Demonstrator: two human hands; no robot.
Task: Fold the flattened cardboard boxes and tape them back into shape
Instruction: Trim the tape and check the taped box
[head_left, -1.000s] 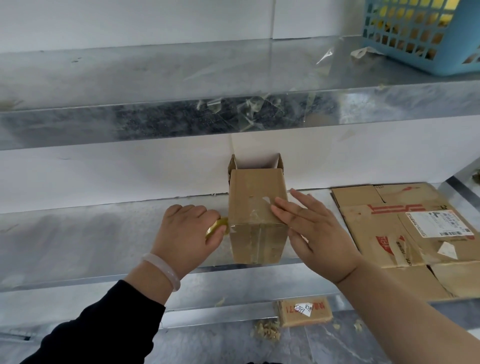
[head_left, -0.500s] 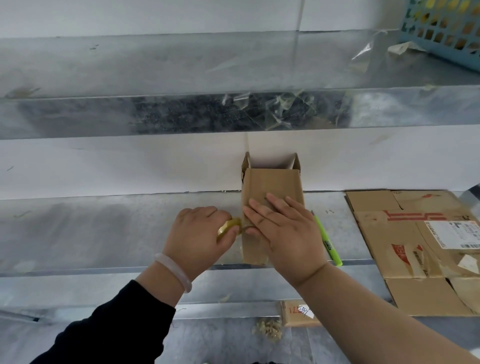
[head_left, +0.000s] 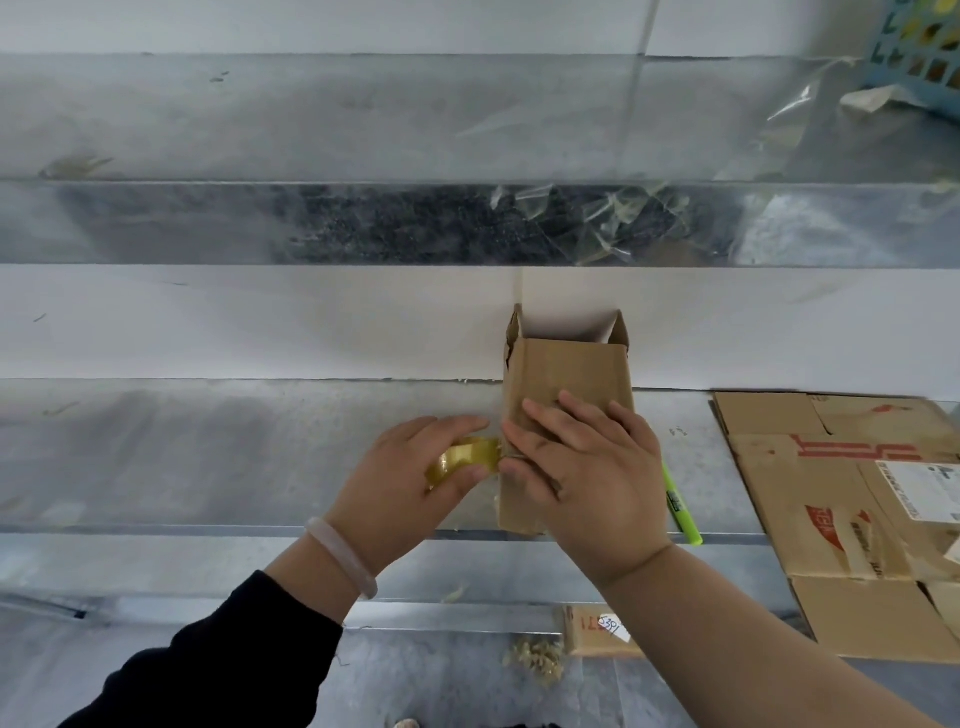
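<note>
head view, left hand (head_left: 415, 478) gripping tape roll (head_left: 464, 460), right hand (head_left: 587, 478) flat on box (head_left: 566, 374)

Left hand (head_left: 410, 483) grips tape roll (head_left: 464, 460); right hand (head_left: 587, 478) flat on box (head_left: 566, 374).

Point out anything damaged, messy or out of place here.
Tape scraps cling to the upper shelf's front edge. The box has a ragged, torn left rear corner. A green marker lies right at the lower shelf's front edge, and debris litters the floor below.
</note>
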